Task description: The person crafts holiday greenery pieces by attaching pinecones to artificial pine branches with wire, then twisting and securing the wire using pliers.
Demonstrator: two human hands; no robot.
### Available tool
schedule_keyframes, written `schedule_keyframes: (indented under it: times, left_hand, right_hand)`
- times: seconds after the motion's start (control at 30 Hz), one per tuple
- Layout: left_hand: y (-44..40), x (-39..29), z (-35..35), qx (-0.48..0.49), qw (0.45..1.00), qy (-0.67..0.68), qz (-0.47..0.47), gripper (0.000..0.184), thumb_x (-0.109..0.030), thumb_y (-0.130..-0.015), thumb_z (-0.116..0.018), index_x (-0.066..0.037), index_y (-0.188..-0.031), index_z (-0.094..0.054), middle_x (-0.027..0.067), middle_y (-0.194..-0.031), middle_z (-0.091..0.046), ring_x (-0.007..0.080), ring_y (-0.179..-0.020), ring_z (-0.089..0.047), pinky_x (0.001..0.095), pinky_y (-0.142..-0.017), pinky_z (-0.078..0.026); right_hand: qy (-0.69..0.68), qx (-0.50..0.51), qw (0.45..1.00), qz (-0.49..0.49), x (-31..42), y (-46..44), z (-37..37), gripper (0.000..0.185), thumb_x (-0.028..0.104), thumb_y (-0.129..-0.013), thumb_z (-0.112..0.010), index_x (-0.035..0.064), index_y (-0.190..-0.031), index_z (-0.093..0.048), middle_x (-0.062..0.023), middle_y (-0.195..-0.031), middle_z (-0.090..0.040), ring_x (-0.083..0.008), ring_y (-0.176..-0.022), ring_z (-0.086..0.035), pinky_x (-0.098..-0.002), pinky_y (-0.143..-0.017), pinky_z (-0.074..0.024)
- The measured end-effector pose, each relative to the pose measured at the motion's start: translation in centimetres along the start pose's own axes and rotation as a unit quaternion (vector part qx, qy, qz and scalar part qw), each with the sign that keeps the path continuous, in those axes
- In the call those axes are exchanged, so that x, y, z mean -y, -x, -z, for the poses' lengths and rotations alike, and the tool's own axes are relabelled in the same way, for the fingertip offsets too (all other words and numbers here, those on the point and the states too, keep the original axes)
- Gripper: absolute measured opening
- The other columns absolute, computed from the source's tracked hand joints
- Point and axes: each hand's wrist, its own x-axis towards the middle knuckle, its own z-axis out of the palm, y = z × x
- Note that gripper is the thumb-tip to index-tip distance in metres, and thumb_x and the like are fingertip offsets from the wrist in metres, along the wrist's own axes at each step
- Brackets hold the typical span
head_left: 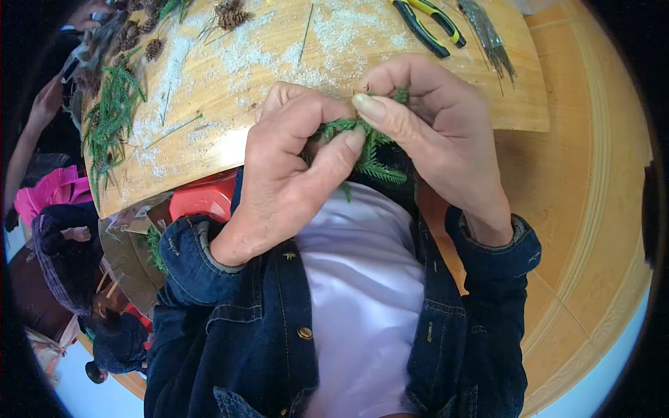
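Note:
Between my two hands, just in front of the table's near edge, is a green artificial pine sprig [378, 167]. My left hand [289, 157] is closed, with thumb and forefinger pinching the sprig from the left. From the other side my right hand [442, 129] pinches it too, thumb tip against the bent fingers, close to the left fingertips. Short needled ends stick out below and between the fingers. My fingers hide the middle of the sprig, and I cannot make out whether a wire is in the pinch.
On the wooden table [230, 108] lie white granules, pine cones [233, 15], loose wire stems, and a pile of green sprigs [111, 104] at left. Yellow-black pliers [428, 24] and a wire bundle [486, 38] lie at the back right. A red stool [204, 198] and other people are at left.

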Motion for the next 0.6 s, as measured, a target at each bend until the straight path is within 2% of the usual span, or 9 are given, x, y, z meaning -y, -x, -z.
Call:
schedule_keyframes:
  times: [0.17, 0.27, 0.3, 0.43, 0.53, 0.6]
  left_hand:
    - [-0.1, 0.1, -0.1, -0.007, 0.999, 0.031, 0.016, 0.005, -0.004, -0.078, -0.063, -0.002, -0.079, -0.059, 0.0036, -0.071, -0.052, 0.0169, -0.073, -0.043, 0.0284, -0.066, -0.036]
    - [-0.2, 0.2, 0.0, -0.031, 0.998, 0.054, 0.008, 0.003, -0.003, -0.079, -0.062, -0.002, -0.078, -0.059, 0.0042, -0.071, -0.052, 0.0167, -0.074, -0.043, 0.0282, -0.067, -0.037]
    - [-0.3, 0.2, 0.2, -0.031, 0.998, 0.053, 0.008, 0.003, -0.003, -0.079, -0.062, -0.002, -0.078, -0.059, 0.0042, -0.071, -0.052, 0.0167, -0.074, -0.043, 0.0282, -0.067, -0.037]
    - [-0.7, 0.0, 0.7, 0.015, 1.0, 0.01, -0.009, 0.004, -0.004, -0.079, -0.062, -0.003, -0.077, -0.059, 0.0029, -0.07, -0.054, 0.0162, -0.074, -0.043, 0.0288, -0.07, -0.037]
    - [-0.9, 0.0, 0.7, 0.08, 0.995, -0.013, -0.05, 0.004, -0.005, -0.079, -0.062, -0.003, -0.077, -0.06, 0.0009, -0.068, -0.055, 0.0157, -0.073, -0.044, 0.0298, -0.072, -0.036]
    - [-1.0, 0.1, 0.8, 0.089, 0.994, -0.017, -0.056, 0.004, -0.006, -0.08, -0.062, -0.004, -0.077, -0.06, 0.0003, -0.068, -0.055, 0.0156, -0.072, -0.044, 0.03, -0.073, -0.036]
  right_hand:
    - [0.005, -0.003, 1.0, 0.007, 0.3, 0.3, 0.3, 0.003, 0.001, -0.089, -0.058, -0.0014, -0.089, -0.056, -0.0011, -0.088, -0.058, -0.0043, -0.078, -0.052, -0.0194, -0.069, -0.0426]
    - [0.088, 0.015, 0.988, 0.127, -0.8, 0.3, 0.7, 0.006, 0.004, -0.089, -0.059, -0.0018, -0.091, -0.057, -0.0005, -0.09, -0.058, -0.0044, -0.079, -0.052, -0.0196, -0.07, -0.043]
    - [0.087, 0.016, 0.988, 0.127, -0.8, 0.3, 0.9, 0.006, 0.004, -0.089, -0.059, -0.0018, -0.091, -0.057, -0.0005, -0.09, -0.058, -0.0044, -0.079, -0.052, -0.0196, -0.07, -0.043]
    - [0.059, 0.091, 0.985, 0.132, 0.0, 0.2, 1.6, 0.005, 0.004, -0.089, -0.058, -0.0018, -0.089, -0.058, -0.0008, -0.088, -0.058, -0.0043, -0.078, -0.052, -0.0199, -0.07, -0.0431]
    - [-0.026, 0.066, 0.997, -0.024, 0.9, 0.2, 1.1, 0.005, 0.002, -0.088, -0.057, -0.0011, -0.084, -0.057, -0.0002, -0.08, -0.057, -0.004, -0.072, -0.05, -0.0196, -0.065, -0.041]
    - [-0.029, 0.075, 0.996, -0.029, 1.1, 0.0, 1.3, 0.006, 0.002, -0.088, -0.057, -0.0011, -0.083, -0.057, 0.0003, -0.079, -0.056, -0.0039, -0.07, -0.049, -0.0198, -0.064, -0.0404]
